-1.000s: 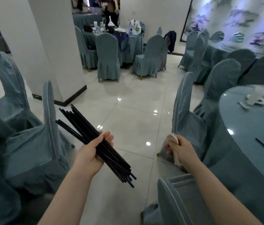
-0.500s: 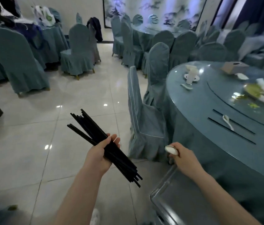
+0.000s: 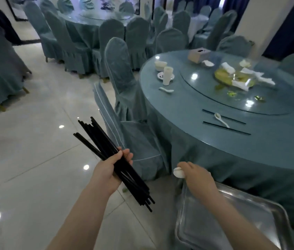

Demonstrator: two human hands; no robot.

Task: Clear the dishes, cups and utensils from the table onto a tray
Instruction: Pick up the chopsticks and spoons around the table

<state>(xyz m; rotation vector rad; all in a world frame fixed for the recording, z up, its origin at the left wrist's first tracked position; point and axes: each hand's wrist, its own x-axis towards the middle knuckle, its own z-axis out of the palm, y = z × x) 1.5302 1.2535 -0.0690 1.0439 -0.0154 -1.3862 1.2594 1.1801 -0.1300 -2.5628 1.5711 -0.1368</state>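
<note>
My left hand grips a bundle of several black chopsticks over the floor. My right hand holds white spoons above the far left corner of a steel tray. On the round table lie two black chopsticks with a white spoon between them. Farther back stand a white cup on a saucer, a bowl and another spoon.
A glass turntable carries a dirty plate with crumpled napkins and a tissue box. Covered chairs stand between me and the table. More tables and chairs fill the back; tiled floor lies to the left.
The view has swung right, bringing the table with its dishes into full view. Both hands keep their hold on the chopsticks and spoons; the tray shows more below my right hand.
</note>
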